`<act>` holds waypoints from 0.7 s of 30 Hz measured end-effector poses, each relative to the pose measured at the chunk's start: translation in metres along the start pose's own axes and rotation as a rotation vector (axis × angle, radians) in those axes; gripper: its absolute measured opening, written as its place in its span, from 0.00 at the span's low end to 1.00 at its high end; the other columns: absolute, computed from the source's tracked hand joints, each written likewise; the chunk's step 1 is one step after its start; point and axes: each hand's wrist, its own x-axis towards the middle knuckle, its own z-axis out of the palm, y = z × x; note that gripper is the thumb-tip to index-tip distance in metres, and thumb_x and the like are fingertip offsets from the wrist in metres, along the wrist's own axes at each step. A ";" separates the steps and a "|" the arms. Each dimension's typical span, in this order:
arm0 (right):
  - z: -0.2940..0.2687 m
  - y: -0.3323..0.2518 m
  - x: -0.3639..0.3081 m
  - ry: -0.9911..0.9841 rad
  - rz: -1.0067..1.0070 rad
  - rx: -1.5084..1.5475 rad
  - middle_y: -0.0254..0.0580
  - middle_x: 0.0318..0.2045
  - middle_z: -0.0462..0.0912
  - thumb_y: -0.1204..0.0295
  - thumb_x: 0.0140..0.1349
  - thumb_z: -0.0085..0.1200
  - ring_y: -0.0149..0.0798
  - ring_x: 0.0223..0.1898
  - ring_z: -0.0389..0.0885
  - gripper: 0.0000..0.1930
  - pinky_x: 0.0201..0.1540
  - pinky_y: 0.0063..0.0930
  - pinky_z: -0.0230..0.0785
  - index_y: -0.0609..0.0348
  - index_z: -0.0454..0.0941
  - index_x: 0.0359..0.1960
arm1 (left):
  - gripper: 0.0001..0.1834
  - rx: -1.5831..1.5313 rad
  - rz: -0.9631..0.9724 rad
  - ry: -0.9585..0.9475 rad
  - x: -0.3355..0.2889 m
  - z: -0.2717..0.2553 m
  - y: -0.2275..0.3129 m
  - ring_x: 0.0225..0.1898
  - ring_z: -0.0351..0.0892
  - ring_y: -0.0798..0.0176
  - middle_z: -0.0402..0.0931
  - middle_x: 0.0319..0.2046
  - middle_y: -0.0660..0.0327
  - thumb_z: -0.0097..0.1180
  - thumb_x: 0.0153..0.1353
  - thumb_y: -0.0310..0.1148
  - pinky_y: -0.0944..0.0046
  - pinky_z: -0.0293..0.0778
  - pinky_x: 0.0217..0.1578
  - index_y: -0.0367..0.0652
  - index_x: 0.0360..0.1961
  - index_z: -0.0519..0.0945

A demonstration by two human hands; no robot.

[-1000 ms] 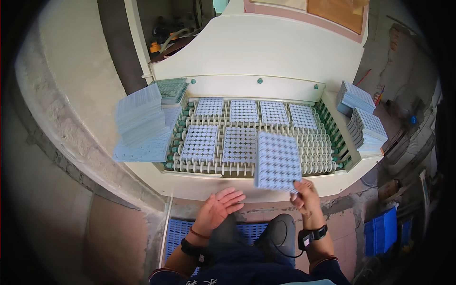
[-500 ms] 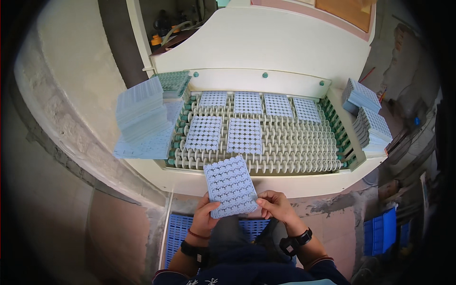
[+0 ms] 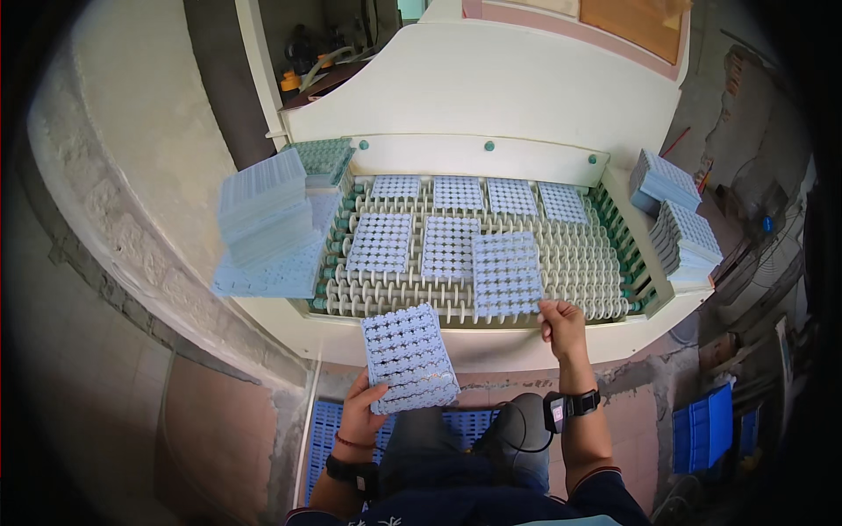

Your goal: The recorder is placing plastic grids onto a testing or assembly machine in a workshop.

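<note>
My left hand (image 3: 360,408) grips a small stack of pale blue perforated panels (image 3: 407,361) by its lower left edge, in front of the machine. The panels look like circuit board panels, with rows of round shapes and cutouts. Between thumb and fingers, my right hand (image 3: 563,328) pinches the lower right corner of a single perforated panel (image 3: 507,274). That panel is above the front part of the roller conveyor (image 3: 579,267); whether it touches the wheels I cannot tell. Several similar panels lie flat in two rows on the conveyor, among them a front-row panel (image 3: 379,244).
A tall stack of panels (image 3: 263,210) stands on the machine's left side, with a green stack (image 3: 320,160) behind it. More stacked panels (image 3: 688,237) sit on the right ledge. Below are a blue slatted crate (image 3: 326,430) and a blue bin (image 3: 702,430) at right.
My right hand has drawn one panel off the stack and carried it forward and right over the conveyor. My left hand, with the rest, has shifted slightly left and nearer.
</note>
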 end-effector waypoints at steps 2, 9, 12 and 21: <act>-0.013 -0.004 0.017 0.083 -0.105 -0.204 0.35 0.13 0.74 0.70 0.56 0.53 0.22 0.08 0.63 0.09 0.09 0.15 0.52 0.64 0.75 0.23 | 0.25 -0.004 0.006 -0.023 -0.003 -0.002 0.001 0.47 0.72 0.56 0.70 0.47 0.51 0.45 0.50 0.17 0.60 0.69 0.47 0.31 0.52 0.64; -0.013 -0.002 -0.004 0.291 -0.438 -0.831 0.33 0.14 0.74 0.71 0.54 0.55 0.22 0.10 0.66 0.08 0.11 0.14 0.53 0.65 0.76 0.29 | 0.24 0.082 0.015 0.010 -0.002 -0.003 -0.006 0.45 0.74 0.58 0.72 0.44 0.52 0.48 0.50 0.18 0.61 0.71 0.45 0.33 0.52 0.65; 0.014 0.007 -0.043 -0.098 -0.094 -0.400 0.34 0.17 0.76 0.69 0.52 0.59 0.22 0.14 0.70 0.11 0.14 0.12 0.58 0.65 0.76 0.32 | 0.23 0.110 -0.008 0.024 0.002 0.004 -0.008 0.45 0.74 0.58 0.72 0.44 0.52 0.49 0.50 0.18 0.61 0.71 0.45 0.34 0.51 0.66; 0.038 0.021 -0.066 -0.321 0.312 0.146 0.38 0.14 0.75 0.70 0.56 0.54 0.23 0.08 0.65 0.12 0.09 0.14 0.55 0.63 0.75 0.19 | 0.22 0.112 -0.021 -0.018 0.005 0.010 -0.020 0.44 0.74 0.59 0.72 0.44 0.53 0.49 0.51 0.18 0.61 0.71 0.45 0.34 0.50 0.66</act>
